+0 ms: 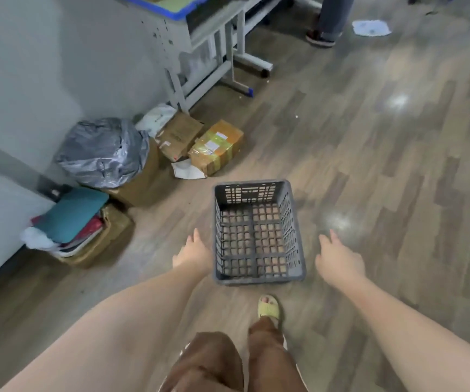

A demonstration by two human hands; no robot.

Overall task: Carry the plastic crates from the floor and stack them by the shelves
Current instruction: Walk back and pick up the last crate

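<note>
A single empty grey plastic crate [258,274] with slotted walls and a grid bottom stands on the wooden floor, just ahead of my feet. My left hand [192,251] hangs beside its left wall, fingers relaxed, holding nothing. To the right of the crate's right wall is my right hand [338,257], a short gap away, fingers loosely extended and empty. Neither hand clearly touches the crate.
Along the wall at left lie a grey bagged bundle [102,152], cardboard parcels [215,145] and a box of folded cloths [72,222]. A metal desk frame [214,46] stands at the back. Another person's leg and shoe [323,35] are at the far top, near a white rag [371,28].
</note>
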